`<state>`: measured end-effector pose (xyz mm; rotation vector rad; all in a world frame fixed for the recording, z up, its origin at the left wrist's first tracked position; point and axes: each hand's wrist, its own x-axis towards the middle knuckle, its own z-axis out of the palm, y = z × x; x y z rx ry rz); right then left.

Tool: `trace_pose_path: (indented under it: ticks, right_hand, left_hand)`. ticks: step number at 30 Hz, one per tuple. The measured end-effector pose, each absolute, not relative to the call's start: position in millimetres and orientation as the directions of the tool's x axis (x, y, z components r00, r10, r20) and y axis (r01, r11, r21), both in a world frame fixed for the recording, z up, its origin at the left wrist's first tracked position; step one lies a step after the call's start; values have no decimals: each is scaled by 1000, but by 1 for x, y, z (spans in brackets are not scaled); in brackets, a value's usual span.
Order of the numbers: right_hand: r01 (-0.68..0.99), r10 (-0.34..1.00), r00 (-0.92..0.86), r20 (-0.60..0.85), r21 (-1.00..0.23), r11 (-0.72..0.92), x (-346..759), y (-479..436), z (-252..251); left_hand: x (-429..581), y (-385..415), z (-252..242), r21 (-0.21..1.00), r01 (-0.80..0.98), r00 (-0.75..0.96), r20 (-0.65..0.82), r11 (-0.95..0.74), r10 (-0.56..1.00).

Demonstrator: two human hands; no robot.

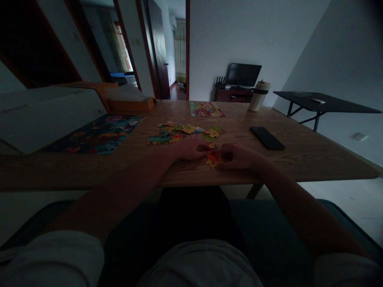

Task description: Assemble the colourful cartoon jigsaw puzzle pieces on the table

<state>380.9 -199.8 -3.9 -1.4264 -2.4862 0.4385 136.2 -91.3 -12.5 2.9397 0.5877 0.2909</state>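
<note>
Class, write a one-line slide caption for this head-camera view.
Both hands, left hand and right hand, meet over orange puzzle pieces on a wooden table, beside a phone.

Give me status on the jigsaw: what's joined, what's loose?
Done: a small orange cluster looks joined near the table edge. In hand: left hand and right hand press on that cluster. Left: a spread of loose pieces behind the hands, unplaced.

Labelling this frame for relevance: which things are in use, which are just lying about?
In use: left hand and right hand on orange puzzle pieces; loose pieces just beyond.

Lying about: phone, tumbler, picture card, dark puzzle board, cardboard box.
</note>
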Motion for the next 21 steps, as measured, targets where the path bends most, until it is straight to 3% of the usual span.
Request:
trace_pose_path:
  ticks: [21]
  right_hand:
    - [785, 834, -547, 74, -300, 542, 377, -206, -1]
  left_hand:
    - [134, -94, -7, 198, 379, 906, 120, -904, 406]
